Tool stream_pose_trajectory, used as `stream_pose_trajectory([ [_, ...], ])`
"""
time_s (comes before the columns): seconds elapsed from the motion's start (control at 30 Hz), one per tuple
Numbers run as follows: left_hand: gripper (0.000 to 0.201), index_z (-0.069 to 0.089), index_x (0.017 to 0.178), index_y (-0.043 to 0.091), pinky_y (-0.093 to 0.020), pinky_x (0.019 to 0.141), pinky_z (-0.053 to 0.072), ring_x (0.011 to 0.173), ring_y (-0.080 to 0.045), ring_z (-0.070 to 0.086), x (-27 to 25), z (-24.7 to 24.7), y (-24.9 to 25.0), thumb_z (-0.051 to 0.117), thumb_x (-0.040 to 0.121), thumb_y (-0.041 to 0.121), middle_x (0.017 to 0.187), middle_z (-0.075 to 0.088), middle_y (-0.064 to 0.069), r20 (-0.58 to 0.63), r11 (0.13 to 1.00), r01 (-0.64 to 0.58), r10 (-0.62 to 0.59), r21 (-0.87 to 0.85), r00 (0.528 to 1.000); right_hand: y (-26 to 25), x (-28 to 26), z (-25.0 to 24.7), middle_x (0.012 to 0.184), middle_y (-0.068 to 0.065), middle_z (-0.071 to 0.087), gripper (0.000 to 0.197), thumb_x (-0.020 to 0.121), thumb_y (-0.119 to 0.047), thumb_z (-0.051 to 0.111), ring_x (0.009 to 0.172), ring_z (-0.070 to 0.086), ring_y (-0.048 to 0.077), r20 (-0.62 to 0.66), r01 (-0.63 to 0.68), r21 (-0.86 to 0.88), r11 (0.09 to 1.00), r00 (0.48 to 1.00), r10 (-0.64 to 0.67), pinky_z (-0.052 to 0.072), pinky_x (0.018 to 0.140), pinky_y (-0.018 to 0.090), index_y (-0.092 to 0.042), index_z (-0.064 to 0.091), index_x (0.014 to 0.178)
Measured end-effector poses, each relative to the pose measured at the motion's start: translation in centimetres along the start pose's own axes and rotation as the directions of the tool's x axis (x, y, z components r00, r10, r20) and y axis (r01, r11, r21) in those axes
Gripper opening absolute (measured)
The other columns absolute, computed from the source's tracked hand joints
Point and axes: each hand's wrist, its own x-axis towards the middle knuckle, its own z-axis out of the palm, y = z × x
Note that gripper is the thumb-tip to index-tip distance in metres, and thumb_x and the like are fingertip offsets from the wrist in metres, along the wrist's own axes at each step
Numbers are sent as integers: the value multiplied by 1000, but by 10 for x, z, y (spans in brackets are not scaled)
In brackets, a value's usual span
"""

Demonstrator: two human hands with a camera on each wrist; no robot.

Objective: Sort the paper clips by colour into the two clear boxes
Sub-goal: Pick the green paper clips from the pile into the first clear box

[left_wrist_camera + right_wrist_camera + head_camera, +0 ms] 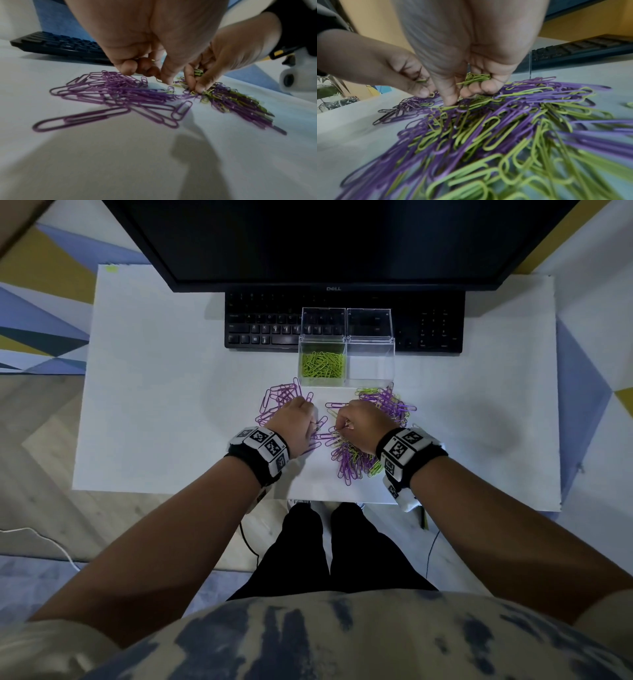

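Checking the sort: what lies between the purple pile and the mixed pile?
Head view: both hands, left, right, plus a few stray purple clips.

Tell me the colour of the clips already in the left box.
Lime green clips, seen best in the head view.

Two clear boxes, lids raised: left box holds green clips, right box bare. Purple pile at seven o'clock; mixed pile at six.

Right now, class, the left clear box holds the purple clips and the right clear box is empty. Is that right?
Not quite. The head view shows the left clear box holding green clips, not purple. The right clear box is indeed empty.
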Motion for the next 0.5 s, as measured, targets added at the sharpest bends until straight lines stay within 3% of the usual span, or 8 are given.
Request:
stream_pose_trajectory([
  [0.13,17,52,82,7,-29,79,43,84,-18,48,-1,-8,3,43,79,-7,93,48,-4,-134,979,71,-97,-190,986,-1,0,2,102,10,55,11,90,-9,53,95,53,25,-31,-3,-22,1000,1000,2,38,77,28,-7,63,92],
  [0.23,8,54,91,9,-22,75,38,85,-14,51,-1,-11,-3,46,91,5,95,57,-2,-182,929,151,-222,-337,958,1,0,4,102,10,53,12,89,-5,52,90,50,22,-65,21,-4,1000,998,-21,33,72,25,-6,60,97],
  [0.3,6,51,93,13,-24,78,42,84,-15,57,-3,-9,-8,46,95,11,94,61,-1,-175,867,178,-287,-466,942,2,1,5,100,10,53,14,88,-3,51,87,48,21,-60,34,4,999,998,-33,35,71,27,-7,60,98],
  [0.37,10,50,99,9,-25,78,45,76,-15,59,-5,-6,-9,41,96,5,80,60,-2,-130,779,176,-313,-602,941,2,2,5,98,10,53,14,88,-4,50,88,52,25,-52,48,-13,999,997,-49,43,74,31,-7,62,94],
  [0.43,22,55,104,5,-18,71,45,69,-10,58,-6,-5,-8,35,96,1,70,56,-2,-76,724,181,-307,-665,948,2,3,5,97,10,53,13,88,-4,50,89,53,27,-45,55,-29,998,997,-56,46,78,35,-8,62,91],
  [0.5,30,62,92,13,-15,62,41,62,-7,54,-6,-5,-7,34,95,4,70,59,-6,-49,713,188,-297,-675,953,2,3,5,94,7,51,11,87,-6,51,86,53,26,-42,56,1,998,998,-55,47,78,36,-9,61,89],
])
